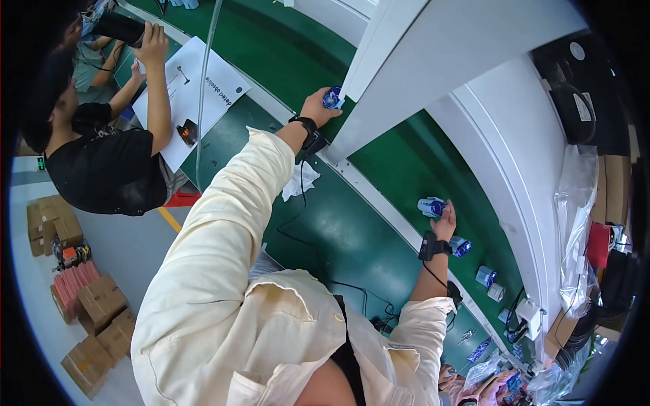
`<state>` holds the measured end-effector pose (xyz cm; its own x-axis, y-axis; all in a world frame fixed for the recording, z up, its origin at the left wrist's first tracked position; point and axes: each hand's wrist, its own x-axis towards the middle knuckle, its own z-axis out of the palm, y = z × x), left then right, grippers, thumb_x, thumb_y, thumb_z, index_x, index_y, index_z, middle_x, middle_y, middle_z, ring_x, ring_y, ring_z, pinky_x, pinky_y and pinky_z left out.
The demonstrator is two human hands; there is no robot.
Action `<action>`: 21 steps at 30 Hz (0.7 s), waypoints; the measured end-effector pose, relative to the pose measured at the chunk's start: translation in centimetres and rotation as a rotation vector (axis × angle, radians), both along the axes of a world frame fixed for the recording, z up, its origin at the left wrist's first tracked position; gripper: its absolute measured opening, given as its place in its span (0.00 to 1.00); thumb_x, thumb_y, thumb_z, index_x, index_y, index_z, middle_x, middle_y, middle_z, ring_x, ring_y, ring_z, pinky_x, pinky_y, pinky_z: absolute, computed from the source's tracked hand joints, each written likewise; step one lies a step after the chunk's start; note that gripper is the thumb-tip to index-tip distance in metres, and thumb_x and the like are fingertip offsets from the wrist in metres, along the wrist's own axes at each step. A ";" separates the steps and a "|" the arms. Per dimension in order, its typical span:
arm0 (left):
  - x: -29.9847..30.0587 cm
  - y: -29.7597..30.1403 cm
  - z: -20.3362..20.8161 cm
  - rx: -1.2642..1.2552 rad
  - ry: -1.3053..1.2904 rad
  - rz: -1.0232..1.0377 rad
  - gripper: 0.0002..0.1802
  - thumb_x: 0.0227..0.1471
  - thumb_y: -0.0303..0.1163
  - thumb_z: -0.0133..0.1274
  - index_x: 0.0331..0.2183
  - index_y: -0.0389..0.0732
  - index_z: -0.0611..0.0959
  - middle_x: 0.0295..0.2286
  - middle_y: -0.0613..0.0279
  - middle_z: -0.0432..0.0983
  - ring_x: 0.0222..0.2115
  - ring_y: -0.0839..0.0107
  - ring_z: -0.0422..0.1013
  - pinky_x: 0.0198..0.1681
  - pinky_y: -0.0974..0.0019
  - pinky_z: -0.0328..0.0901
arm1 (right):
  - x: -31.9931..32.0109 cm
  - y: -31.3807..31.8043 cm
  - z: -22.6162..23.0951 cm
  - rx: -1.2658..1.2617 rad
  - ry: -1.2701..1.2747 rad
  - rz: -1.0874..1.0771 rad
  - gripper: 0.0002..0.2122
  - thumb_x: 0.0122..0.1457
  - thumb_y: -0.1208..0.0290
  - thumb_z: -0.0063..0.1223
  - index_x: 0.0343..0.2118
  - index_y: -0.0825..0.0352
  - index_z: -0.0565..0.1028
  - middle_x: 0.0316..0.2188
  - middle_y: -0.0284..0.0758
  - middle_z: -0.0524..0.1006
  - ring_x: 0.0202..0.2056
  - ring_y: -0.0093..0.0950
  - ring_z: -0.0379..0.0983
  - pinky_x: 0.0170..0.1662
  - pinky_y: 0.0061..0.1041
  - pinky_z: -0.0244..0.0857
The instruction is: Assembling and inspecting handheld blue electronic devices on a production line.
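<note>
My left hand [318,110] reaches far forward over the green belt, its fingers closed around a small dark-blue cylindrical part [332,97] beside the white upright. Further right, my right hand [445,224] has its fingers closed on the near end of a light-blue and dark-blue cylindrical part [429,206] lying on the belt. Just behind that wrist lies a similar blue part [460,245], apart from the fingers. Both wrists carry black straps with small black devices [428,245] and cables.
A green table [325,233] with a crumpled white tissue [300,181] borders the belt [399,159] along a metal rail. More blue parts [485,275] line the belt at right. A white beam [399,61] crosses overhead. At left a person [112,162] works by a printed sheet [196,95].
</note>
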<state>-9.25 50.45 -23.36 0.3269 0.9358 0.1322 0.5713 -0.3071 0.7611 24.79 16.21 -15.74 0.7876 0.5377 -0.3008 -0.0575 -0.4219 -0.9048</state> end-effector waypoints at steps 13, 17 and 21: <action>-5.1 -17.3 20.2 -0.098 -0.598 0.377 0.23 0.41 0.29 0.64 0.37 0.39 0.68 0.31 0.67 0.71 0.30 0.78 0.69 0.33 0.69 0.67 | -11.3 -0.8 14.3 0.177 -0.228 0.262 0.14 0.63 0.69 0.48 0.48 0.71 0.73 0.45 0.40 0.75 0.47 0.29 0.71 0.52 0.29 0.63; -5.2 -22.6 27.3 0.237 -0.427 0.223 0.32 0.35 0.34 0.67 0.42 0.37 0.70 0.37 0.55 0.71 0.36 0.64 0.70 0.41 0.62 0.66 | -18.7 0.5 21.6 0.442 0.196 0.660 0.20 0.59 0.70 0.53 0.53 0.69 0.68 0.49 0.40 0.71 0.53 0.32 0.67 0.54 0.34 0.64; -4.6 -25.7 31.4 0.630 -0.088 0.022 0.38 0.33 0.33 0.68 0.47 0.35 0.69 0.41 0.52 0.69 0.40 0.58 0.68 0.45 0.61 0.63 | -22.9 1.5 25.8 0.504 0.008 0.946 0.35 0.51 0.72 0.62 0.61 0.68 0.56 0.56 0.39 0.63 0.56 0.31 0.63 0.56 0.33 0.62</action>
